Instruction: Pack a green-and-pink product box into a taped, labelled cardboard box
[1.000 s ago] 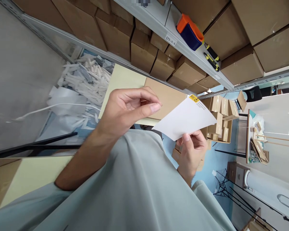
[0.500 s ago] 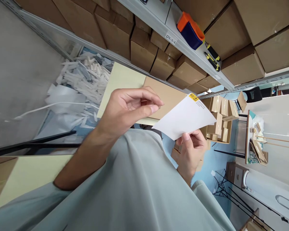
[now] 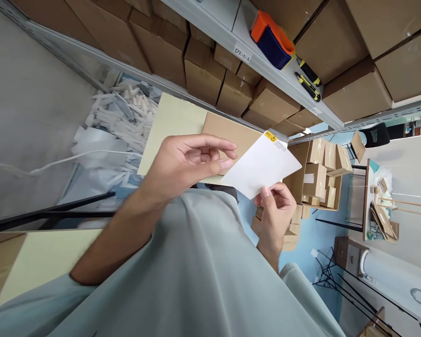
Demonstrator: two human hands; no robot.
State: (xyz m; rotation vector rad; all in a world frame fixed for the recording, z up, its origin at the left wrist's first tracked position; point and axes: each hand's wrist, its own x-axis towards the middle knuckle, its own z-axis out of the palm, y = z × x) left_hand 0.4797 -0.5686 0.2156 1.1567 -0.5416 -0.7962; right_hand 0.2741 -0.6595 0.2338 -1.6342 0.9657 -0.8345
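Observation:
A white paper label [image 3: 263,166] with a yellow logo and small print at its top corner is pinched by its lower edge between the thumb and fingers of my right hand [image 3: 275,210]. To its left, my left hand [image 3: 192,161] has its fingers bent, with a gap between thumb and forefinger and nothing visible in them. Its fingertips come close to the label's left edge; whether they touch I cannot tell. Behind both hands, a brown cardboard box [image 3: 219,126] lies on the pale yellow tabletop [image 3: 175,114], partly covered by my left hand and the label.
Shelving [image 3: 221,37] full of cardboard boxes [image 3: 205,70] runs along the far side. An orange and blue tape dispenser [image 3: 272,42] and two yellow-black utility knives [image 3: 308,82] lie on it. White scraps [image 3: 126,112] are heaped at left. A large open carton [image 3: 296,175] holds smaller boxes at right.
The label has shifted slightly left, towards my left hand, and my right hand moved with it. The thumb and forefinger of my left hand have parted a little.

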